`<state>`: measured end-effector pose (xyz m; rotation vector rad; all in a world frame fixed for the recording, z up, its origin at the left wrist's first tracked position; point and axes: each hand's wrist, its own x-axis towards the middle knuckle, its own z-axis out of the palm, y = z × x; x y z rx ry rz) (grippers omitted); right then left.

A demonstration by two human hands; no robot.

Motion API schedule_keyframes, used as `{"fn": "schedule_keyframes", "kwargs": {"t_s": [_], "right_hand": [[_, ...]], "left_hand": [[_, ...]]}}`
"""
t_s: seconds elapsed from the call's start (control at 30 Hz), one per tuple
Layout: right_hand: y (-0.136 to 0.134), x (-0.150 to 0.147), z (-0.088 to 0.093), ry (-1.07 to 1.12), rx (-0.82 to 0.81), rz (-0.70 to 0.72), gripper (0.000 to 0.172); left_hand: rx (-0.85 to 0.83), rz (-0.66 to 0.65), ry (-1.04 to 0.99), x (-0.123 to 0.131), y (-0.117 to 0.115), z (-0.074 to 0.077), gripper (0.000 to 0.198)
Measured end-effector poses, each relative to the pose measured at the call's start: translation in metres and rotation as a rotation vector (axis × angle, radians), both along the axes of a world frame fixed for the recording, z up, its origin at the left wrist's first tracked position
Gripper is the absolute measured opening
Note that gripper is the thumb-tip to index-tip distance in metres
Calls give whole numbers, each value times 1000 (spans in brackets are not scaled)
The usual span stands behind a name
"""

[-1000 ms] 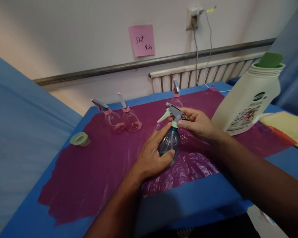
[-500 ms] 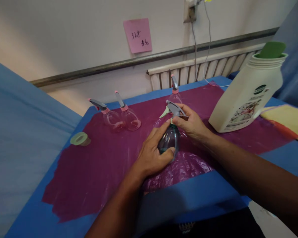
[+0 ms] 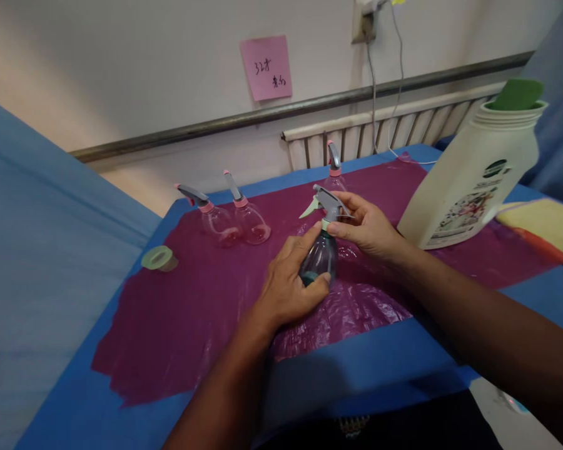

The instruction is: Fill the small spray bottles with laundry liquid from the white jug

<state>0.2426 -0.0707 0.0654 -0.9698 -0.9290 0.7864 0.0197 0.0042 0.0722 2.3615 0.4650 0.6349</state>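
A dark clear spray bottle [image 3: 319, 256] with a grey sprayer head [image 3: 329, 203] and pale green trigger stands tilted in front of me. My left hand [image 3: 293, 278] is wrapped round the bottle's body, index finger up at the neck and thumb across the front. With its thumb and fingers, my right hand [image 3: 363, 228] grips the pale green collar and the base of the sprayer head. Two clear bottles with pink collars, one [image 3: 218, 222] beside the other [image 3: 252, 220], are to the left. Another pink-collared bottle [image 3: 335, 178] is behind the held one.
A pale green cup [image 3: 159, 258] lies at the left on purple plastic sheeting [image 3: 182, 312] over a blue table [image 3: 375, 356]. At the right are a large cream jug [image 3: 473, 181] with a green piece in its mouth and a yellow cloth [image 3: 544, 225]. Behind run a rail and radiator.
The view has shifted slightly, so the surroundings appear a little further right. Both hands keep their hold on the spray bottle, with the right fingers slightly moved around the collar.
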Motion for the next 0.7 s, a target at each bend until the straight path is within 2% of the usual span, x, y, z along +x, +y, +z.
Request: {"fn": "schedule_keyframes", "kwargs": {"t_s": [0.1,0.27,0.37,0.57,0.7], "right_hand": [[-3,-4,-1,28,-14,-6,67],[-9,-11,1,51,20,74,62],[-8,-9,0,43,4,39,63],[-8,-3,-2,-24,-1,0,56],[-12,-6,0,-95,24,-63,45]], "left_hand": [[-7,-11,-1,1,-1,0,94],[-49,-10,-25,0,-4,2,94],[-50,11,-19,-1,-6,3,93],[78,53,11,2,-7,-6,95],[140,78,-66,3,-2,-14,99]]}}
